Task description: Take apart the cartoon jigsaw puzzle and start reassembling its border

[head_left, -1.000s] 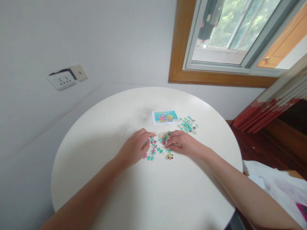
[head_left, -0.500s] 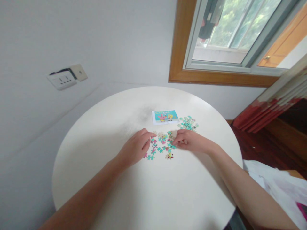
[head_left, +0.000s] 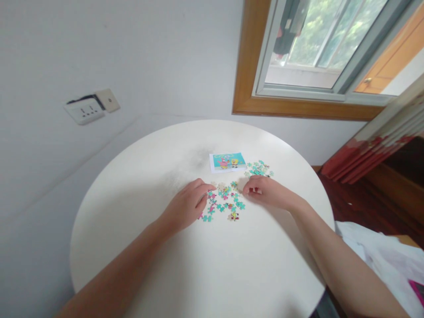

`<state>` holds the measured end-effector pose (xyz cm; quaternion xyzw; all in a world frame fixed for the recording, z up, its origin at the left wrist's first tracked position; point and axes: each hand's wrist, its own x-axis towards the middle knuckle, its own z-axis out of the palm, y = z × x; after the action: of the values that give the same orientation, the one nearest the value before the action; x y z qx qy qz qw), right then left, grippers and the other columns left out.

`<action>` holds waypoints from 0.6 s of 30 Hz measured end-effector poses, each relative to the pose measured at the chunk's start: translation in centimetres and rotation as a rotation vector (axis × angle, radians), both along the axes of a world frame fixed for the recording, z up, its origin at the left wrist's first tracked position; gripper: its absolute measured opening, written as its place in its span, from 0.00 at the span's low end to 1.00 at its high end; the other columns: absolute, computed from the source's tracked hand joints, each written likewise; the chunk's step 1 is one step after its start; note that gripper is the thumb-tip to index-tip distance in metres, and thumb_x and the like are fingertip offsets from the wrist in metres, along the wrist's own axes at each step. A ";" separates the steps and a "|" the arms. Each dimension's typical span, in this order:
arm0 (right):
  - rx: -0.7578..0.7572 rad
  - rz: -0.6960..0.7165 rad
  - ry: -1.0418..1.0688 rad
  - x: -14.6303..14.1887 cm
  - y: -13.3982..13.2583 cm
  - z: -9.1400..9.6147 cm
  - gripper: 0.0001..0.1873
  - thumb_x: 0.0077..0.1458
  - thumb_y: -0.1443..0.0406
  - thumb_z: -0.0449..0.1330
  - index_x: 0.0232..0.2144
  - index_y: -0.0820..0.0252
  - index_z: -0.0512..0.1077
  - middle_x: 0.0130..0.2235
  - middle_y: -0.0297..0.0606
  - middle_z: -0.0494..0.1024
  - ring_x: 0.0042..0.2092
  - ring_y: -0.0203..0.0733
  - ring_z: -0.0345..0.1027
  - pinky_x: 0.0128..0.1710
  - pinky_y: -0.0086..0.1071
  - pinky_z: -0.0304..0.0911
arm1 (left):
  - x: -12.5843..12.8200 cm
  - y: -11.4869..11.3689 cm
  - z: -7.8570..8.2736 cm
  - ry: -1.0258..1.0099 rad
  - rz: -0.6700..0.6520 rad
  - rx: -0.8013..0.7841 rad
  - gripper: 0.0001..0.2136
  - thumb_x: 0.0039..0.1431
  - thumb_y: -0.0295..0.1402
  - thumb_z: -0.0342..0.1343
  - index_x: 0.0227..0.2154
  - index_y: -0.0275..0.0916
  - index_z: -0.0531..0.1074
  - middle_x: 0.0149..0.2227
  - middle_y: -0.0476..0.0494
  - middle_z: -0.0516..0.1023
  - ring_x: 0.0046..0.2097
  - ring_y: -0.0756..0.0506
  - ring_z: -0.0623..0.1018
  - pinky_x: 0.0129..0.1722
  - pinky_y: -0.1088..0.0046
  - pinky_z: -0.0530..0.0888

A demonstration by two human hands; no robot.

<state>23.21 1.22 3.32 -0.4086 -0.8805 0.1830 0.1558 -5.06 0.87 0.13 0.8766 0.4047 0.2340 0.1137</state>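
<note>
My left hand (head_left: pixel 190 201) rests at the left edge of a loose cluster of jigsaw puzzle pieces (head_left: pixel 221 206), mostly teal with pink and yellow bits. Its index finger is stretched out over the pieces, with the thumb apart below. Across the cluster, my right hand (head_left: pixel 265 191) is curled, fingertips drawn together at the right edge; whatever they hold, if anything, is hidden. Just beyond my right hand lies a second heap of teal and pale pieces (head_left: pixel 260 168). A reference picture card (head_left: pixel 228 162) showing a pink and a yellow cartoon figure lies flat behind the cluster.
The round white table (head_left: pixel 212 269) stands close to a pale wall (head_left: pixel 165 57) with a socket plate (head_left: pixel 85 110). A wood-framed window (head_left: pixel 298 108) is at the upper right, a red and cream curtain (head_left: pixel 361 154) beside it. White sheeting (head_left: pixel 374 251) lies at the lower right.
My right hand has moved slightly away from me and to the right, uncovering teal pieces at the cluster's right side. My left hand has stayed almost still.
</note>
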 end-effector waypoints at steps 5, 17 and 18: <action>0.049 -0.131 -0.018 0.4 0.5 -0.9 0.14 0.51 0.74 0.57 0.38 0.59 0.76 0.35 0.39 0.74 0.33 0.36 0.67 0.36 0.30 0.62 | 0.0 -0.1 0.1 -0.003 0.002 -0.004 0.15 0.60 0.25 0.45 0.47 0.40 0.69 0.40 0.44 0.70 0.41 0.46 0.72 0.43 0.71 0.69; 0.047 -0.059 -0.063 -0.5 0.2 -0.9 0.12 0.54 0.68 0.58 0.40 0.60 0.78 0.34 0.41 0.74 0.35 0.38 0.68 0.37 0.30 0.62 | 0.1 -0.1 0.3 0.004 -0.002 -0.012 0.14 0.61 0.25 0.45 0.47 0.39 0.70 0.40 0.44 0.70 0.40 0.47 0.72 0.43 0.71 0.69; 0.053 -0.055 -0.063 -0.4 0.2 -0.9 0.11 0.54 0.68 0.58 0.40 0.60 0.78 0.34 0.41 0.74 0.35 0.38 0.68 0.37 0.30 0.62 | 0.1 -0.1 0.3 0.004 -0.003 -0.009 0.14 0.61 0.25 0.45 0.47 0.40 0.70 0.40 0.44 0.70 0.40 0.47 0.72 0.43 0.71 0.69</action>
<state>22.78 1.44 2.43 -0.4340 -0.8779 0.1423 0.1439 -4.94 0.74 0.38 0.8771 0.4048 0.2304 0.1169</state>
